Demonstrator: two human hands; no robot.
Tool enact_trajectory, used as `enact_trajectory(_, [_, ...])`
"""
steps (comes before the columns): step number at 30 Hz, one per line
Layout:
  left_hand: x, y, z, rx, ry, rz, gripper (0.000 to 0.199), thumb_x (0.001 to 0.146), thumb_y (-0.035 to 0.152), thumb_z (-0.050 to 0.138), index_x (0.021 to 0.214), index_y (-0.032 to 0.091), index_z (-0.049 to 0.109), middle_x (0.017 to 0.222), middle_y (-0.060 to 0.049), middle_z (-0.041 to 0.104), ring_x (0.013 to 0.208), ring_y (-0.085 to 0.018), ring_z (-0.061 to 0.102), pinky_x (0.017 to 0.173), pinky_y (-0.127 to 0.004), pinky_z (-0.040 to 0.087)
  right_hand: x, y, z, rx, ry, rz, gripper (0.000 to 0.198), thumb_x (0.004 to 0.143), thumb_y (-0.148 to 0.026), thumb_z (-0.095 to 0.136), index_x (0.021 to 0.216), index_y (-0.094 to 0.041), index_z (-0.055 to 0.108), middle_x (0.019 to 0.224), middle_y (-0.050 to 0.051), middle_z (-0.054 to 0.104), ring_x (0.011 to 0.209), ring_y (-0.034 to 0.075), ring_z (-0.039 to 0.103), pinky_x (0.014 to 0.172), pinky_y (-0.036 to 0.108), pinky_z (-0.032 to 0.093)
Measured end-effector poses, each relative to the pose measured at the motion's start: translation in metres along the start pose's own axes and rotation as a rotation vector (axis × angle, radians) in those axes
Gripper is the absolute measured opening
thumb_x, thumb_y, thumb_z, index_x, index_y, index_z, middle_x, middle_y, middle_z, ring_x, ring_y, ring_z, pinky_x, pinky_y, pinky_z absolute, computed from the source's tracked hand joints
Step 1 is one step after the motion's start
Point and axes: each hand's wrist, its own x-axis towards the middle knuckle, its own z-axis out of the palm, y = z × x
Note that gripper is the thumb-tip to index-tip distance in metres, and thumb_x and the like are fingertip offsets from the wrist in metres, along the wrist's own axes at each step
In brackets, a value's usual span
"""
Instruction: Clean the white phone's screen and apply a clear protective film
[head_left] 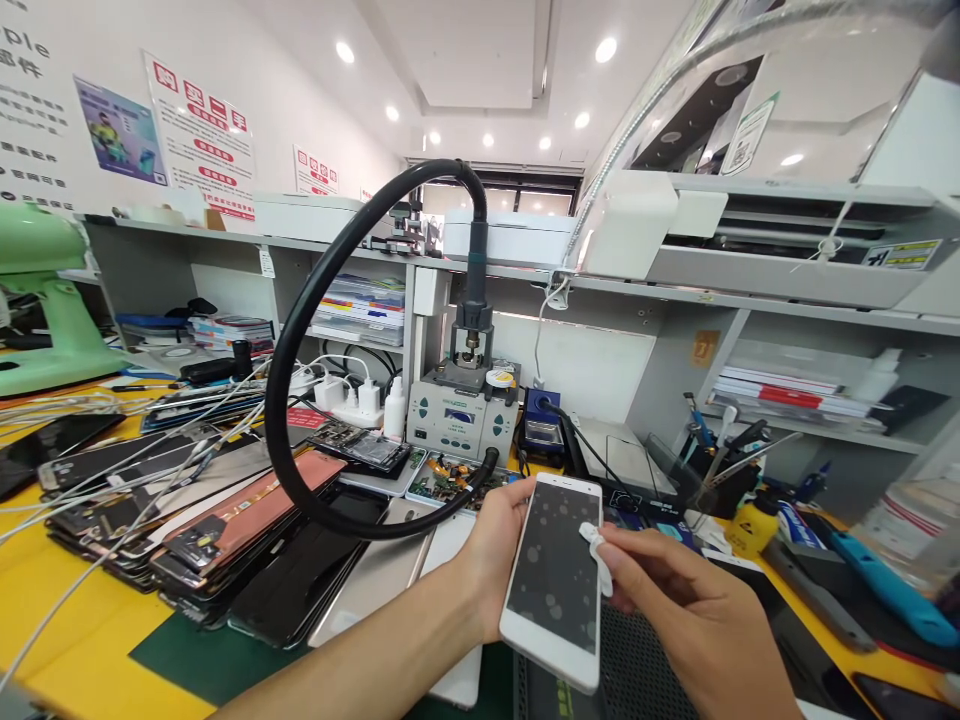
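A white smartphone (556, 572) with a dark, blotchy screen is tilted up in front of me. My left hand (491, 550) grips it along its left edge, thumb at the upper corner. Pinched between the fingers of my right hand (675, 590) is a small white wipe (596, 555), which touches the phone's right edge near the upper part of the screen. Below the phone lies a dark perforated mat (645, 660), partly hidden by my right hand.
A thick black hose (281, 400) loops from the hot air station (461, 415). Stacked phone parts (247, 520) and loose white cables (135, 510) cover the left side. To the right are a yellow bottle (754, 522), a blue-handled tool (892, 585) and a cup of tools (720, 465).
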Motion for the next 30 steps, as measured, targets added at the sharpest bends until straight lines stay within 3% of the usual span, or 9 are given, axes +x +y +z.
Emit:
enact_trajectory(3, [0.000, -0.003, 0.000, 0.003, 0.034, 0.011, 0.042, 0.089, 0.048, 0.048, 0.067, 0.015, 0.061, 0.059, -0.006, 0.063, 0.044, -0.015, 0.054, 0.047, -0.024, 0.040, 0.003, -0.001, 0.000, 0.001, 0.034, 0.061, 0.028, 0.076, -0.046, 0.077, 0.091, -0.023, 0.078, 0.075, 0.002, 0.075, 0.059, 0.017, 0.069, 0.056, 0.020, 0.061])
enact_trajectory(7, [-0.001, -0.006, 0.004, 0.011, -0.022, 0.006, 0.043, 0.091, 0.048, 0.044, 0.080, 0.013, 0.067, 0.070, -0.011, 0.069, 0.058, -0.021, 0.064, 0.057, -0.028, 0.048, 0.006, 0.000, -0.001, -0.006, 0.083, 0.099, 0.035, 0.076, -0.052, 0.075, 0.093, -0.021, 0.077, 0.064, 0.002, 0.071, 0.054, 0.016, 0.065, 0.052, 0.020, 0.059])
enact_trajectory(12, [0.000, -0.013, 0.006, 0.032, -0.135, -0.035, 0.055, 0.093, 0.052, 0.036, 0.099, 0.008, 0.069, 0.081, -0.015, 0.070, 0.068, -0.024, 0.067, 0.067, -0.037, 0.054, 0.010, 0.007, -0.005, -0.051, 0.137, 0.127, 0.040, 0.077, -0.054, 0.073, 0.100, -0.022, 0.075, 0.071, 0.001, 0.072, 0.058, 0.016, 0.063, 0.053, 0.020, 0.056])
enact_trajectory(17, [0.004, -0.016, -0.001, 0.047, -0.229, -0.080, 0.066, 0.092, 0.057, 0.032, 0.105, 0.004, 0.068, 0.090, -0.017, 0.069, 0.075, -0.027, 0.068, 0.074, -0.042, 0.055, 0.013, 0.007, -0.009, -0.085, 0.170, 0.167, 0.041, 0.075, -0.055, 0.073, 0.099, -0.022, 0.077, 0.082, 0.004, 0.076, 0.068, 0.019, 0.068, 0.059, 0.021, 0.059])
enact_trajectory(20, [0.006, -0.014, -0.006, 0.107, -0.255, -0.155, 0.072, 0.090, 0.063, 0.030, 0.104, 0.003, 0.068, 0.083, -0.018, 0.068, 0.075, -0.030, 0.068, 0.074, -0.040, 0.052, 0.016, 0.006, -0.011, -0.084, 0.139, 0.186, 0.041, 0.074, -0.055, 0.073, 0.097, -0.022, 0.079, 0.093, 0.005, 0.078, 0.079, 0.023, 0.070, 0.062, 0.023, 0.060])
enact_trajectory(26, [0.009, -0.012, -0.008, 0.157, -0.262, -0.276, 0.064, 0.086, 0.058, 0.035, 0.107, 0.006, 0.066, 0.089, -0.016, 0.067, 0.072, -0.029, 0.067, 0.072, -0.041, 0.050, 0.018, 0.006, -0.015, -0.165, 0.040, 0.231, 0.042, 0.073, -0.058, 0.073, 0.098, -0.025, 0.080, 0.089, 0.003, 0.079, 0.079, 0.023, 0.072, 0.067, 0.023, 0.059])
enact_trajectory(30, [0.009, -0.014, -0.004, 0.300, -0.184, -0.422, 0.081, 0.083, 0.069, 0.026, 0.094, 0.002, 0.069, 0.076, -0.018, 0.065, 0.065, -0.030, 0.067, 0.071, -0.038, 0.048, 0.018, 0.004, -0.014, -0.207, -0.009, 0.227, 0.043, 0.073, -0.060, 0.072, 0.099, -0.027, 0.080, 0.094, 0.001, 0.079, 0.089, 0.025, 0.072, 0.075, 0.023, 0.058])
